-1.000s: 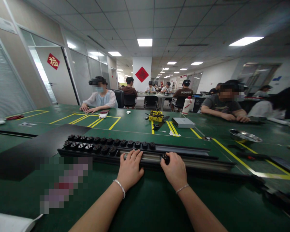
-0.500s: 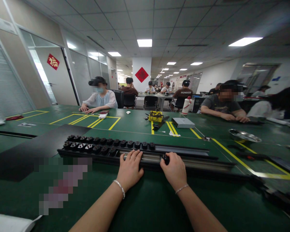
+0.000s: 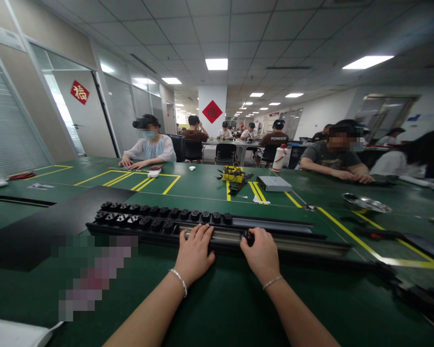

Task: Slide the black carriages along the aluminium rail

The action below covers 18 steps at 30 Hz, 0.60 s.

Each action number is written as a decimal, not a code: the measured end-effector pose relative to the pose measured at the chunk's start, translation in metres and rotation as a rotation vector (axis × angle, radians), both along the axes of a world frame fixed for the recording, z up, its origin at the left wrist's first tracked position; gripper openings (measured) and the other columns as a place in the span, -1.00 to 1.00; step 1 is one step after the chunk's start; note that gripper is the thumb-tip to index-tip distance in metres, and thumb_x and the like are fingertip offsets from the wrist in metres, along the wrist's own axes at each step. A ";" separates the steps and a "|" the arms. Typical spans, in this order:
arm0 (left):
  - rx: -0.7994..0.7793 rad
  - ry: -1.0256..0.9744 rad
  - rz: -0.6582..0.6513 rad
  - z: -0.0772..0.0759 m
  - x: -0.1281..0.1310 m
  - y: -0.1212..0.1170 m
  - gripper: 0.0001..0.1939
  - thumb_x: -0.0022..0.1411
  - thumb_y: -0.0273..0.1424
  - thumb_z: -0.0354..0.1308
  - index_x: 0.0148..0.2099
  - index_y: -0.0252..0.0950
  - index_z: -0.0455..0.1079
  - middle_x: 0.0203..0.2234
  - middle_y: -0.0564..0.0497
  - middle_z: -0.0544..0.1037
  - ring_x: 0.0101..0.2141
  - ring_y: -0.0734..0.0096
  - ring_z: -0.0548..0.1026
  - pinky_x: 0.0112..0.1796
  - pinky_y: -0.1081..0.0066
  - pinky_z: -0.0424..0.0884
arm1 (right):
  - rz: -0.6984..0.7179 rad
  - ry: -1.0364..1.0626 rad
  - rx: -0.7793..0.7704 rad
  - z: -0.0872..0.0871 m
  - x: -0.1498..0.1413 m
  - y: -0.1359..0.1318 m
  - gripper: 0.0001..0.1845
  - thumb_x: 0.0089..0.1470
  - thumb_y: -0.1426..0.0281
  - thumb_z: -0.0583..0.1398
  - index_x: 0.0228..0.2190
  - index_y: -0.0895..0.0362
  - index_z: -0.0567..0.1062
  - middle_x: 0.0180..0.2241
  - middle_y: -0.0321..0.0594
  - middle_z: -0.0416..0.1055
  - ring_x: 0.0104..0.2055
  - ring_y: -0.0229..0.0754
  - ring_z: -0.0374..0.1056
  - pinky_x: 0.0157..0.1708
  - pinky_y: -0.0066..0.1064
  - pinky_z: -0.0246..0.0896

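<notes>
we have our left hand (image 3: 196,255) laid with fingers a little apart on the near rail (image 3: 311,247), just right of the near row (image 3: 144,222) seated in it, while our right hand (image 3: 262,253) is clamped, thumb against fingers, on one black block (image 3: 248,237) at that same rail, well apart from the row; we cannot tell whether the block sits down in the channel. behind, we see the far rail (image 3: 275,224) with its longer row (image 3: 184,215), and beyond, on the green table (image 3: 238,308), a grey box (image 3: 274,183).
</notes>
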<state>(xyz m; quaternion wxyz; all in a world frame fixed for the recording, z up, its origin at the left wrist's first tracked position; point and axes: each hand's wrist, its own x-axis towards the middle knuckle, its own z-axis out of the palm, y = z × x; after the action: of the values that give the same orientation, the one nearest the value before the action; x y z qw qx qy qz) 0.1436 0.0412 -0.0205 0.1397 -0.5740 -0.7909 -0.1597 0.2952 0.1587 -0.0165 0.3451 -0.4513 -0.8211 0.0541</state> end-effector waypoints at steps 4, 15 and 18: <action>0.003 0.008 -0.004 0.000 0.000 0.000 -0.42 0.08 -0.27 -0.02 0.18 -0.14 0.06 0.14 0.00 0.22 0.14 0.18 0.09 0.08 0.05 -0.08 | 0.002 0.003 0.007 0.001 0.000 0.000 -0.86 -0.06 0.35 0.09 -0.38 0.12 0.34 -0.35 -0.18 0.36 -0.23 -0.11 0.23 -0.24 -0.35 0.06; 0.008 0.035 -0.001 -0.001 -0.001 0.001 -0.42 0.08 -0.25 -0.01 0.18 -0.13 0.06 0.14 0.02 0.22 0.13 0.19 0.10 0.07 0.06 -0.04 | -0.010 -0.008 0.006 0.001 0.000 -0.001 -0.84 -0.07 0.35 0.10 -0.37 0.13 0.35 -0.35 -0.20 0.36 -0.23 -0.12 0.22 -0.25 -0.36 0.04; -0.005 0.044 0.003 -0.001 -0.001 0.000 -0.42 0.08 -0.24 0.00 0.18 -0.13 0.06 0.14 0.02 0.22 0.13 0.19 0.10 0.07 0.06 -0.03 | -0.007 -0.014 0.028 0.000 0.000 -0.001 -0.77 -0.06 0.36 0.10 -0.29 0.14 0.38 -0.33 -0.20 0.36 -0.22 -0.12 0.22 -0.23 -0.36 0.04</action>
<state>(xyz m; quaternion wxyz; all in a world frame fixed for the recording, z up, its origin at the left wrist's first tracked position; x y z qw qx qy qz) 0.1427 0.0416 -0.0216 0.1560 -0.5763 -0.7890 -0.1449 0.2955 0.1580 -0.0164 0.3457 -0.4496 -0.8227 0.0380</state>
